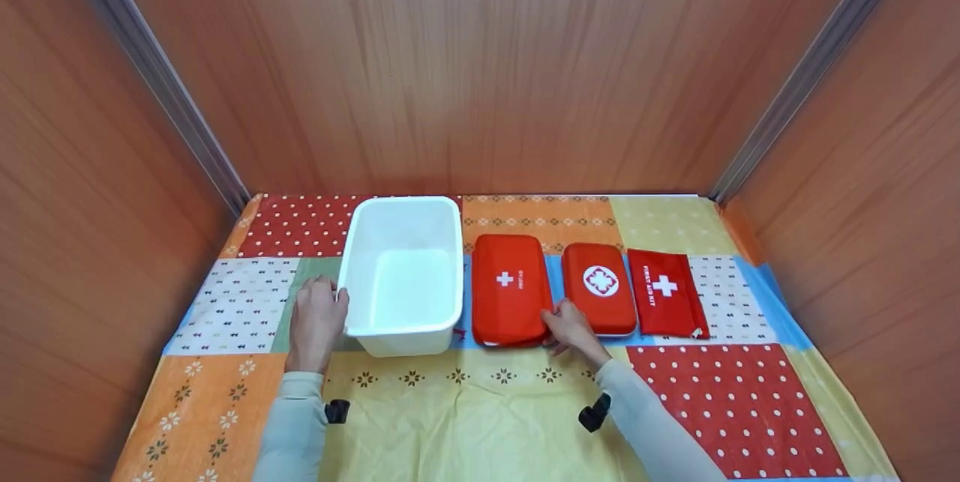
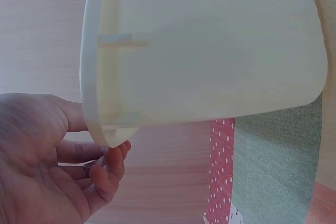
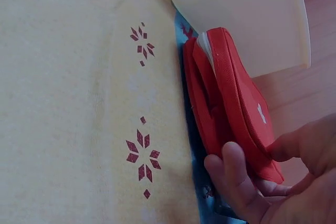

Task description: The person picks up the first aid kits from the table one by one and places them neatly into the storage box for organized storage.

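Note:
A white plastic bin [image 1: 412, 343] stands upright on the cloth, its inside bare in the head view. My left hand [image 1: 319, 317] grips its left rim; in the left wrist view curled fingers [image 2: 107, 179] hook under the rim. To the bin's right lies the largest red first aid case [image 1: 510, 287], with a small white cross. My right hand [image 1: 570, 326] pinches this case at its near right corner, thumb on top. In the right wrist view a gap shows between the two halves of the case [image 3: 236, 87], with something white at its edge.
Right of that case lie a smaller red hard case [image 1: 600, 302] with a round white emblem and a flat red first aid pouch [image 1: 667, 302]. A patchwork tablecloth [image 1: 450, 422] covers the table. Wood-look panels [image 1: 480, 77] enclose the back and both sides.

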A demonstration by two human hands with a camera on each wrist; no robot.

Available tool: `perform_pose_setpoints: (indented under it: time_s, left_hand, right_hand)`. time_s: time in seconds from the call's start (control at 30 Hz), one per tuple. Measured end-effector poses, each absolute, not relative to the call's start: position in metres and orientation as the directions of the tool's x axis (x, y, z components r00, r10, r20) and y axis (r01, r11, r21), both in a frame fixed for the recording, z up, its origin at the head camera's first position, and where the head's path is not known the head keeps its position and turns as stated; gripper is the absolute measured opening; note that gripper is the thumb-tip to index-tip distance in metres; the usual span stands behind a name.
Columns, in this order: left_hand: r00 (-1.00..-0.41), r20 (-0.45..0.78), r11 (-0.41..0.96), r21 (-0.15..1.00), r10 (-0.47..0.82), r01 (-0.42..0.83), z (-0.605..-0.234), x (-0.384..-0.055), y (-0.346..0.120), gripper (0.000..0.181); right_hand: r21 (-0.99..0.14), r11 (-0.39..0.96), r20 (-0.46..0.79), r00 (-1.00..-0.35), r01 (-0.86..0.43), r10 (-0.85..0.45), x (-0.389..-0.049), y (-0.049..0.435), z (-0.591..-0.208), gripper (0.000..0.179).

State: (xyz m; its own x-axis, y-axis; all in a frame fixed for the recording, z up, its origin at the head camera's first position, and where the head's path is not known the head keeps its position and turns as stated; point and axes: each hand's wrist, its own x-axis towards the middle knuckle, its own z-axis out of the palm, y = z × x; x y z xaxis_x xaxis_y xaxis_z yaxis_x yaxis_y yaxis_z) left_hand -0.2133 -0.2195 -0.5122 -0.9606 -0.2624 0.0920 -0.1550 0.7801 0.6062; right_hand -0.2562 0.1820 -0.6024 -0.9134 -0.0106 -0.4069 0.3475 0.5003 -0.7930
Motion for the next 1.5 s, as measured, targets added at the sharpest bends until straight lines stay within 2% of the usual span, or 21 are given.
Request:
perform_pose_setpoints:
  time_s: [0.23,0.67,1.5]
  left_hand:
    - [-0.961,0.088,0.783,0.601,-0.264,-0.16,-0.512,-0.214,-0.218,0.022]
    - [-0.96,0.046,0.762,0.62,-0.276,-0.19,-0.514,-0.214,-0.221,0.025]
    - [-0.959,0.075,0.771,0.613,-0.275,-0.173,-0.515,-0.213,-0.222,0.022]
  right_hand:
    - [-0.85,0.352,-0.434,-0.9,0.392,-0.046,-0.253,0.181,-0.604,0.022]
    - [-0.924,0.102,-0.376,-0.924,0.369,-0.067,-0.255,0.185,-0.606,0.031]
    - [-0.979,-0.025,-0.204,-0.979,0.204,-0.019,-0.259,0.187,-0.585,0.022]
